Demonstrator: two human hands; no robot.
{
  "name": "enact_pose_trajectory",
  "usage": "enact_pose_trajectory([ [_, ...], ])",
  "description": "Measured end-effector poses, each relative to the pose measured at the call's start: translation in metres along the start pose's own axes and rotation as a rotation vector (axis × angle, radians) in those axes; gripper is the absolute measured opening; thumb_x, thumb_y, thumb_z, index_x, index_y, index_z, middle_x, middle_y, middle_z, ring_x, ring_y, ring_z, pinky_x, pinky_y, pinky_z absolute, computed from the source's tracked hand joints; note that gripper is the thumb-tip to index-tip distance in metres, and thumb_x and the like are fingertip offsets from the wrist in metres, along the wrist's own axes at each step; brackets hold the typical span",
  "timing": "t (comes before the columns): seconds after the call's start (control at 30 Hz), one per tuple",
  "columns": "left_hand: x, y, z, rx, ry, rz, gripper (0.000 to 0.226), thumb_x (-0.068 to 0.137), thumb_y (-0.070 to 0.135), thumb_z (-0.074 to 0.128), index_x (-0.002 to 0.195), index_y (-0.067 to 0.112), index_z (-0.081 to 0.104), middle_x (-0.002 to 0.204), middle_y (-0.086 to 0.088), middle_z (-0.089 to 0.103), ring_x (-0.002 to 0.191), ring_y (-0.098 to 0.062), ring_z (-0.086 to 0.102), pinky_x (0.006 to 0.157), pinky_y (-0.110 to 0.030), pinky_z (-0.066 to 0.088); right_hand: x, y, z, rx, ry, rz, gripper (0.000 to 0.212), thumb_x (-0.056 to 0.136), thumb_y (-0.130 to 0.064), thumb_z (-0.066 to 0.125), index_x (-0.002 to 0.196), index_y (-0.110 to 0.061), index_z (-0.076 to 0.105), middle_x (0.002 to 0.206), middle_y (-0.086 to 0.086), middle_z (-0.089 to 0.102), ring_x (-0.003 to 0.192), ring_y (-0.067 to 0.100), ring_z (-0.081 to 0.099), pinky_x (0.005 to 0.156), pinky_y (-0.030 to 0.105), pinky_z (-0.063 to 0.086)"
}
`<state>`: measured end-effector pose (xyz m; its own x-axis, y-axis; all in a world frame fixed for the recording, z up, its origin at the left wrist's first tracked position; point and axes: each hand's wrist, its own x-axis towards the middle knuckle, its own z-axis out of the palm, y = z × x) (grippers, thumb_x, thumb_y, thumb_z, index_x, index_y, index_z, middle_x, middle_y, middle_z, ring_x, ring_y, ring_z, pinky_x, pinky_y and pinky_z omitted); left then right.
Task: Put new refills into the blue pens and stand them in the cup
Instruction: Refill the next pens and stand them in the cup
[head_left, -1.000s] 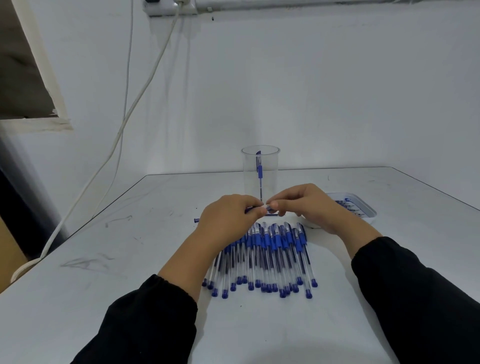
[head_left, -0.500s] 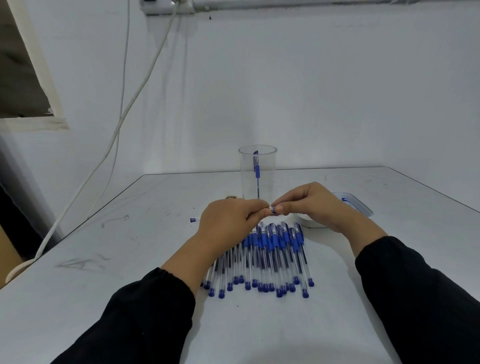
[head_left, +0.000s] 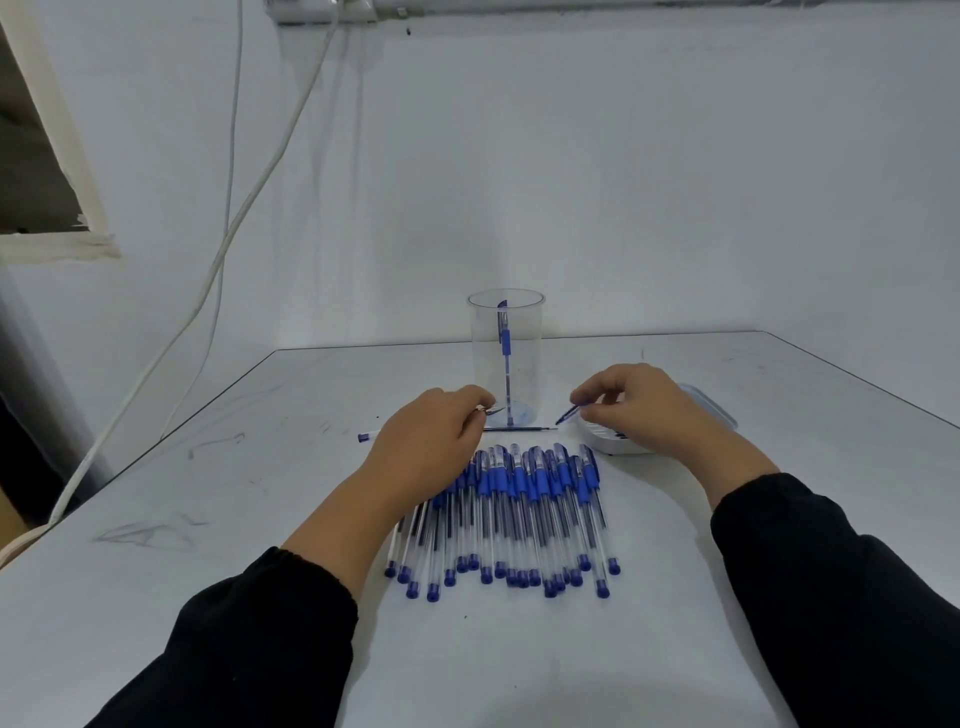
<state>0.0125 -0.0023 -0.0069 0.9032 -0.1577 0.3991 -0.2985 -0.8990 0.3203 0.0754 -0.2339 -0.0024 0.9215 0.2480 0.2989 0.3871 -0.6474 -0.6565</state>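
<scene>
Several blue pens (head_left: 524, 514) lie side by side on the white table (head_left: 208, 530), caps toward me. Behind them stands a clear cup (head_left: 506, 358) with one blue pen (head_left: 504, 343) upright inside. My left hand (head_left: 431, 441) hovers over the left end of the row and pinches a small pointed pen part at its fingertips. My right hand (head_left: 639, 410) pinches a thin blue refill (head_left: 567, 414) over the white tray (head_left: 711, 410). A thin refill (head_left: 519, 428) lies flat on the table between my hands.
A small capped piece (head_left: 368, 436) lies on the table left of my left hand. White cables (head_left: 228, 228) hang down the wall at the left. The table's left edge runs diagonally close to them.
My hands were joined at a pen in front of the cup; they have drawn apart. A refill now lies on the table, and my right hand holds a blue refill by the tray.
</scene>
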Motion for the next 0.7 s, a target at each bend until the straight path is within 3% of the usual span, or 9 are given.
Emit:
enact_pose_trajectory([
  [0.07, -0.001, 0.002, 0.0, -0.007, 0.001, 0.014, 0.031, 0.1, 0.026, 0.034, 0.126, 0.025, 0.052, 0.09, 0.008, 0.05, 0.087, -0.011, 0.047, 0.079, -0.029, 0.042, 0.003, 0.003, 0.004, -0.142, -0.024, -0.044, 0.022, 0.087, -0.011, 0.061, 0.093, -0.028, 0.073, 0.094, -0.015, 0.061, 0.088, 0.006, 0.056, 0.088, 0.028, 0.047],
  [0.13, -0.002, 0.003, 0.0, -0.006, 0.008, 0.029, 0.031, 0.101, 0.025, 0.034, 0.125, 0.023, 0.052, 0.089, 0.008, 0.048, 0.086, -0.009, 0.043, 0.076, -0.026, 0.039, 0.005, 0.005, 0.008, -0.252, -0.053, -0.089, 0.02, 0.088, -0.015, 0.06, 0.097, -0.028, 0.074, 0.1, -0.013, 0.062, 0.095, 0.007, 0.055, 0.089, 0.027, 0.045],
  [0.23, -0.003, 0.005, -0.001, -0.011, 0.007, 0.039, 0.03, 0.101, 0.025, 0.034, 0.125, 0.023, 0.052, 0.093, 0.005, 0.053, 0.086, -0.008, 0.042, 0.076, -0.025, 0.038, 0.006, 0.006, 0.012, -0.232, -0.042, -0.056, 0.013, 0.087, -0.024, 0.066, 0.097, -0.03, 0.072, 0.097, -0.014, 0.065, 0.094, 0.006, 0.056, 0.086, 0.025, 0.042],
  [0.4, -0.003, 0.005, -0.001, -0.008, -0.001, 0.042, 0.03, 0.101, 0.025, 0.034, 0.125, 0.023, 0.052, 0.096, 0.005, 0.053, 0.087, -0.008, 0.044, 0.078, -0.025, 0.039, 0.007, 0.007, 0.018, -0.269, -0.031, -0.032, 0.011, 0.086, -0.034, 0.068, 0.096, -0.03, 0.072, 0.097, -0.012, 0.069, 0.101, 0.01, 0.059, 0.096, 0.034, 0.044],
  [0.53, -0.003, 0.007, -0.001, -0.009, 0.001, 0.044, 0.029, 0.1, 0.025, 0.035, 0.124, 0.023, 0.053, 0.094, 0.007, 0.05, 0.085, -0.008, 0.044, 0.075, -0.022, 0.036, 0.006, 0.002, 0.02, -0.524, -0.029, -0.113, 0.015, 0.089, -0.039, 0.062, 0.099, -0.031, 0.072, 0.109, -0.009, 0.064, 0.111, 0.014, 0.046, 0.093, 0.034, 0.031],
  [0.7, -0.004, 0.008, 0.001, -0.021, 0.008, 0.032, 0.024, 0.099, 0.025, 0.04, 0.119, 0.023, 0.053, 0.095, 0.005, 0.054, 0.085, -0.008, 0.047, 0.075, -0.022, 0.039, 0.006, -0.001, 0.024, -0.616, -0.047, -0.124, 0.017, 0.089, -0.036, 0.061, 0.1, -0.03, 0.073, 0.117, -0.007, 0.059, 0.112, 0.015, 0.044, 0.091, 0.034, 0.03],
])
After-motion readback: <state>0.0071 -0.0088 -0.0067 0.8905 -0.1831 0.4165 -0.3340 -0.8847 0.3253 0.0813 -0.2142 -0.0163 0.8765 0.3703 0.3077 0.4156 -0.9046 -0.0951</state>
